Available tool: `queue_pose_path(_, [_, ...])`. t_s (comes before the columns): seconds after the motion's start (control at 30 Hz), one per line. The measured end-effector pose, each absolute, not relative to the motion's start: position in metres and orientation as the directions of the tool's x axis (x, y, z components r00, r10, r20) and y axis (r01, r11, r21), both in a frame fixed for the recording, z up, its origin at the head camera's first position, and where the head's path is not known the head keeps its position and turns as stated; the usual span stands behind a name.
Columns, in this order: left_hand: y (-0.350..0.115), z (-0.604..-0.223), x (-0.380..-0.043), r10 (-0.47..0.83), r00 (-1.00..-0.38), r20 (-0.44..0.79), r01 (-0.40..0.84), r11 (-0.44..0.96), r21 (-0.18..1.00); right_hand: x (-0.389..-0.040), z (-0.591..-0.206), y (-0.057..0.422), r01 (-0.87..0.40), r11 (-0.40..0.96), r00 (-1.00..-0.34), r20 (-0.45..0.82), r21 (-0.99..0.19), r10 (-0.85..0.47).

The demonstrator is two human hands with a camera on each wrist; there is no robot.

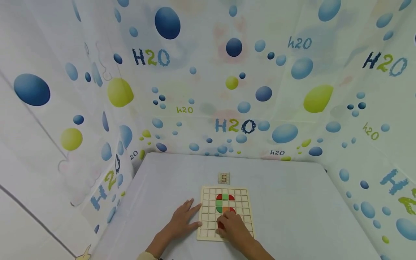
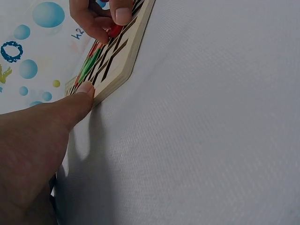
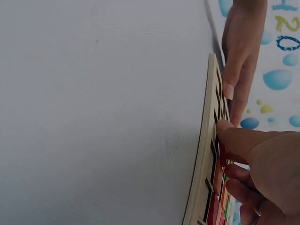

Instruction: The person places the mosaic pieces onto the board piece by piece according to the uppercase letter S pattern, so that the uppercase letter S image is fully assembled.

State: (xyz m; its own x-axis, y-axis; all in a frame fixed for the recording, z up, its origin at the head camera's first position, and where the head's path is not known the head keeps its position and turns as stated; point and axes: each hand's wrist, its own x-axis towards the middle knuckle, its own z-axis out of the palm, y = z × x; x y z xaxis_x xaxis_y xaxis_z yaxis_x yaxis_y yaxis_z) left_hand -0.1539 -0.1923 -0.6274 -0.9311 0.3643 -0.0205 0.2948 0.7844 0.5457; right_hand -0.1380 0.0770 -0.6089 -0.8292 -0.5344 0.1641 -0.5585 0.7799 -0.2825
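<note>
A square wooden grid board (image 1: 208, 233) lies on the table. Its upper middle cells hold rounded red tiles, green tiles (image 1: 219, 203) and an orange tile (image 1: 225, 209), set in a curved line. My left hand (image 1: 180, 221) is spread flat at the board's left side, with thumb and fingertips touching its edge. Over the lower middle of the board, my right hand (image 1: 234, 228) pinches a red tile (image 2: 115, 31) between thumb and finger, close to the grid. The right hand hides part of the cells beneath it.
A small patterned card bearing a 5 (image 1: 224, 178) lies just beyond the board. White table surface (image 1: 286, 202) extends on both sides. Hanging cloth (image 1: 208, 90) printed with blue and green drops surrounds the back and sides.
</note>
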Motion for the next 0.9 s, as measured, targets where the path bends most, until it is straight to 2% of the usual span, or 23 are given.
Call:
queue_pose_path(0.17, [-0.193, -0.63, -0.154, 0.373, -0.928, -0.021, 0.299, 0.776, 0.555, -0.139, -0.609, 0.081, -0.57, 0.769, -0.82, 0.155, -0.29, -0.55])
queue_pose_path(0.3, [-0.193, -0.628, -0.153, 0.366, -0.931, -0.019, 0.293, 0.776, 0.558, -0.14, -0.603, 0.086, -0.612, 0.71, -0.785, 0.154, -0.35, -0.6])
queue_pose_path(0.47, [-0.193, -0.627, -0.153, 0.358, -0.934, 0.0, 0.297, 0.777, 0.555, -0.141, -0.6, 0.089, -0.65, 0.672, -0.753, 0.184, -0.355, -0.631])
queue_pose_path(0.9, [-0.193, -0.624, -0.152, 0.364, -0.931, 0.006, 0.302, 0.762, 0.572, -0.146, -0.604, 0.085, -0.616, 0.716, -0.781, 0.137, -0.327, -0.61])
